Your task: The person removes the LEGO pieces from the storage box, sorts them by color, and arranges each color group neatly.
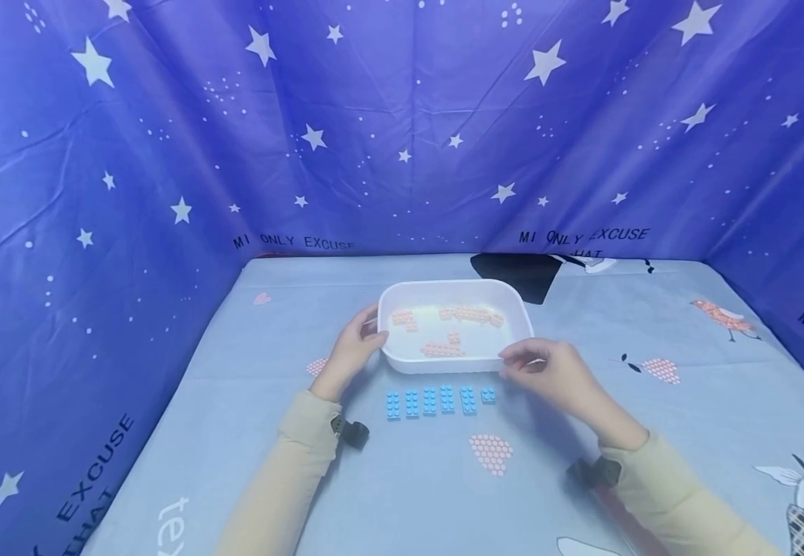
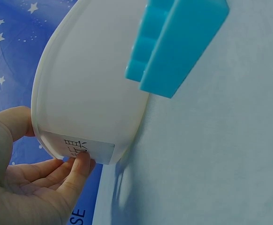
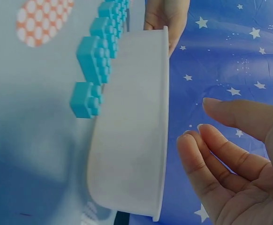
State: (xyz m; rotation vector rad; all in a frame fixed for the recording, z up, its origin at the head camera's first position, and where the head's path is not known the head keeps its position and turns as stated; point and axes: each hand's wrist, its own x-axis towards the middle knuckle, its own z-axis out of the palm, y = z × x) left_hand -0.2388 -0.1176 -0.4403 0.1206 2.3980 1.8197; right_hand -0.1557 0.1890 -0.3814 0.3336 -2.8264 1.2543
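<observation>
A white plastic tub stands on the table with several orange-pink toy building bricks lying inside it. My left hand grips the tub's left end, thumb at the rim and fingers against the outer wall, over a label with dark writing. At the front right corner is my right hand. The right wrist view shows its fingers loosely bent beside the rim, thumb apart, with nothing between them. Several blue building bricks form a row in front of the tub, studs up; the rightmost brick is shorter.
A grey-blue printed cloth covers the table. Purple star-patterned curtains hang behind and along both sides. Each wrist carries a small black camera, one at the left cuff and another at the right cuff.
</observation>
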